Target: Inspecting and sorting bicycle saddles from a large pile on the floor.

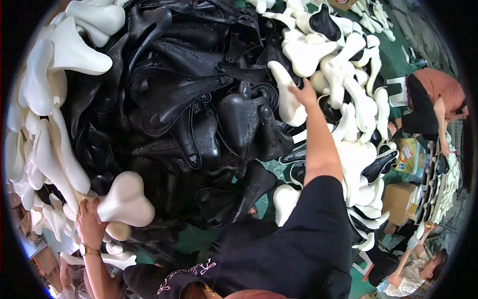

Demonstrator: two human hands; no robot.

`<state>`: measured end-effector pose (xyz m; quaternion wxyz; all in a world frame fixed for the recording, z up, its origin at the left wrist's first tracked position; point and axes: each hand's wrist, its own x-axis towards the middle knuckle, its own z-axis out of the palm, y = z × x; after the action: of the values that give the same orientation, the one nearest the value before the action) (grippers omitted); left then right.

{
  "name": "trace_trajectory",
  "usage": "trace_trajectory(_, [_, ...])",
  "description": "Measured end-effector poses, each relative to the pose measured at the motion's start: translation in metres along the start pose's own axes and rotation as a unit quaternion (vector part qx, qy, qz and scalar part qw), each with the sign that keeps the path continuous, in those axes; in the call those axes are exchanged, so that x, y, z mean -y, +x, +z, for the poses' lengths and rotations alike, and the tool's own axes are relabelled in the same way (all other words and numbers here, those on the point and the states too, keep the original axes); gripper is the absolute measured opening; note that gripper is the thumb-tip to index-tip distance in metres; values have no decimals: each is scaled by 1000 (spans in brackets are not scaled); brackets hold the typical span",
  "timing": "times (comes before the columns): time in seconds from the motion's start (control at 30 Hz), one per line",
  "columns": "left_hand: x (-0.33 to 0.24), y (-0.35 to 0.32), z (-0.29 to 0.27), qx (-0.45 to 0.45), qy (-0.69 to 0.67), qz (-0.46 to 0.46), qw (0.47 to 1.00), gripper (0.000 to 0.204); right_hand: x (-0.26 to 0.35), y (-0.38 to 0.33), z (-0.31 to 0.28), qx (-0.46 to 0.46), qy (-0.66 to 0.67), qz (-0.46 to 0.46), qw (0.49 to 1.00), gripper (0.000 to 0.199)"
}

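**Two hands on white saddle pads at a heap of black shells**

The left hand [89, 222] is closed around the narrow nose of a white saddle pad [127, 199], fingers wrapped over it, holding the piece up with its broad rounded end pointing right, low at the left of the view. A wristwatch [89, 250] sits on that wrist. The right hand [303, 93] reaches far forward, its arm stretched out from a black sleeve [308, 234]; it rests on a second white pad [288, 97] that lies at the right edge of the black heap. Whether those fingers grip that pad or only touch it cannot be told.

Between the two hands spreads a large pile of black saddle shells [199, 99], glossy and tangled over one another. More white pads [55, 65] bank up along the left side, and another spread of them [348, 65], mixed with a few black pieces, runs along the right over a green floor [398, 55]. Further right a person in an orange top [440, 89] bends over, near cardboard boxes [398, 199]; another person [413, 271] sits at the lower right.
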<state>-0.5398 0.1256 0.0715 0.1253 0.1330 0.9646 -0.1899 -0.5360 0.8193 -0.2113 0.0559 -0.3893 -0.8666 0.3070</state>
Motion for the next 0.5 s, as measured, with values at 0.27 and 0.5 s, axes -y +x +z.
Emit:
trace_trajectory(0.27, [-1, 8, -4, 19, -30, 25, 999, 77, 16, -29, -26, -25, 193, -3, 981, 83])
trace_trajectory(0.5, [11, 8, 6, 18, -53, 18, 998, 76, 17, -67, -103, 40, 517, 30, 854, 52])
